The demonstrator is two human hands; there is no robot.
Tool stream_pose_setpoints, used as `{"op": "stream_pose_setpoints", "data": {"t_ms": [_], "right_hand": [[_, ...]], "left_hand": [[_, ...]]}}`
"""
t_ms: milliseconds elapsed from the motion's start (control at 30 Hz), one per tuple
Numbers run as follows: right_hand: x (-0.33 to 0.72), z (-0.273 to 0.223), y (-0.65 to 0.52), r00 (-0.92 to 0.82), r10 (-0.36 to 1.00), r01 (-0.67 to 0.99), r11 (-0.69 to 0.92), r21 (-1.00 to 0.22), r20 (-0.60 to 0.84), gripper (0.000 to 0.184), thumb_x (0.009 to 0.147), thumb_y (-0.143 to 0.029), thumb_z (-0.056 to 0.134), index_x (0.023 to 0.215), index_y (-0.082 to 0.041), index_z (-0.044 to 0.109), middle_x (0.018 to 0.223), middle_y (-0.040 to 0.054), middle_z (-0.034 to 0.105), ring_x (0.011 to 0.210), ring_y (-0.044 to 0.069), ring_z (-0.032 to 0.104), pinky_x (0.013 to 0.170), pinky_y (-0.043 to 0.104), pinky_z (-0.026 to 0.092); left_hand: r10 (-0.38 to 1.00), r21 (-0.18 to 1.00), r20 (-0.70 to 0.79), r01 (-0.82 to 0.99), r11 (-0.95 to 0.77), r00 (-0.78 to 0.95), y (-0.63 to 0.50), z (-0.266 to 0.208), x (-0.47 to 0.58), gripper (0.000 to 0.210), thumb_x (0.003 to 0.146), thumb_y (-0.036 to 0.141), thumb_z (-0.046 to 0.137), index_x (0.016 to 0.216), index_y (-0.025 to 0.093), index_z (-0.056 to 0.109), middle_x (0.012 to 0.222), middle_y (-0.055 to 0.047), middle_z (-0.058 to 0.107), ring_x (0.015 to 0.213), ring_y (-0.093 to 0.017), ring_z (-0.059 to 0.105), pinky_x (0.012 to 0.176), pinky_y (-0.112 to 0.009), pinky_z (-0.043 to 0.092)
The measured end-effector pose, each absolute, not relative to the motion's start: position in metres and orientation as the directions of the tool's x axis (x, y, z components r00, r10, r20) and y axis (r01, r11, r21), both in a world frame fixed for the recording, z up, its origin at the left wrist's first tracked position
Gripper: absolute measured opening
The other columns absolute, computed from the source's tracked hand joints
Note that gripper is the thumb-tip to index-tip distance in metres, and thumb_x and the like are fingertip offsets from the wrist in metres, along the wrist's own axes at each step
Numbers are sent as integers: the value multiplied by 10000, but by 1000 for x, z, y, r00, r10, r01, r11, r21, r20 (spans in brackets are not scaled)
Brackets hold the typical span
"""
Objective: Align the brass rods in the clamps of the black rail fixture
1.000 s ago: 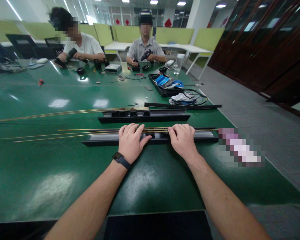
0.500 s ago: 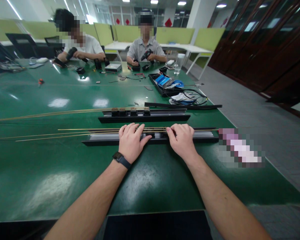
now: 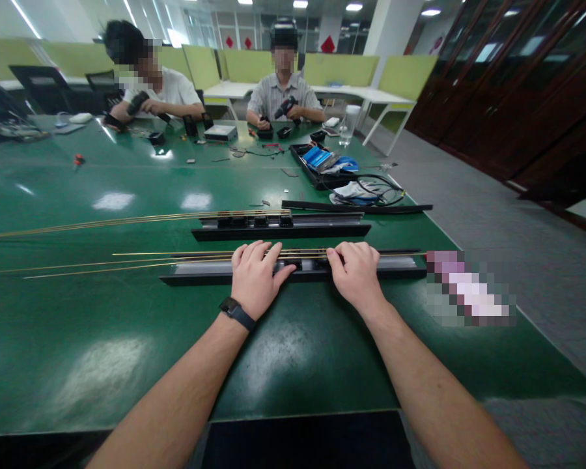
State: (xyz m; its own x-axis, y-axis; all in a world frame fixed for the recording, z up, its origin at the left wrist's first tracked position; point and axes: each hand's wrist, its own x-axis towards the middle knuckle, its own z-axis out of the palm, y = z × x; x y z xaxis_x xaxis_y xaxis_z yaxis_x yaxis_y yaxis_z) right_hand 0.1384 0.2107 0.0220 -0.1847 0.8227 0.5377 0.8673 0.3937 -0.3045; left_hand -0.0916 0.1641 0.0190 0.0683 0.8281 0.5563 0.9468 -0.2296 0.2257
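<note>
Both hands (image 3: 256, 277) (image 3: 355, 273) press flat on black rail (image 3: 200, 273).

**An assembly workshop set up in an office hall**

One long green bench (image 3: 102, 365) runs the room, strewn with work: black rails (image 3: 280, 228), thin brass rods (image 3: 102, 221), a parts tray (image 3: 322, 163), loose cables (image 3: 376, 189). Two people sit at the far end, each with a power driver (image 3: 286, 106) in hand. Behind them stand white desks (image 3: 371, 96) with lime-green partitions (image 3: 342, 68), under strip ceiling lights (image 3: 300, 4). Dark wooden cabinets (image 3: 517, 85) line the right wall, and grey carpet (image 3: 508, 234) covers the aisle.
</note>
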Motion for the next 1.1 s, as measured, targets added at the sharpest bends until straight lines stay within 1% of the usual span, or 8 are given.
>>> {"op": "stream_pose_setpoints", "data": {"t_ms": [333, 533, 667, 1100], "right_hand": [[140, 24, 210, -186, 831, 871, 387, -303, 524, 316, 1033, -396, 472, 784, -227, 567, 810, 39, 679, 898, 235, 519, 869, 402, 278], [138, 24, 208, -176, 816, 870, 391, -301, 551, 282, 1028, -424, 499, 858, -228, 610, 875, 43, 694, 931, 238, 536, 901, 406, 293], [136, 23, 208, -198, 814, 872, 401, -281, 546, 281, 1026, -409, 493, 838, -231, 601, 861, 49, 694, 933, 246, 535, 903, 414, 293], [138, 24, 209, -185, 832, 870, 386, -307, 523, 290, 1026, -388, 489, 796, -229, 565, 825, 39, 682, 912, 240, 530, 875, 402, 291]], "left_hand": [[826, 232, 559, 945, -232, 65, 163, 19, -92, 469, 957, 535, 638, 1323, 243, 674, 1307, -122, 712, 1313, -326, 587, 1149, -526, 342], [831, 224, 552, 949, -224, 65, 163, 19, -91, 467, 964, 537, 632, 1324, 241, 666, 1316, -123, 708, 1317, -319, 583, 1155, -520, 331], [830, 234, 554, 945, -228, 63, 163, 19, -91, 466, 960, 538, 633, 1324, 248, 668, 1312, -124, 709, 1317, -327, 581, 1150, -528, 335], [833, 235, 549, 945, -228, 64, 164, 18, -92, 478, 964, 544, 622, 1335, 246, 664, 1315, -125, 706, 1328, -323, 575, 1160, -527, 327]]}}
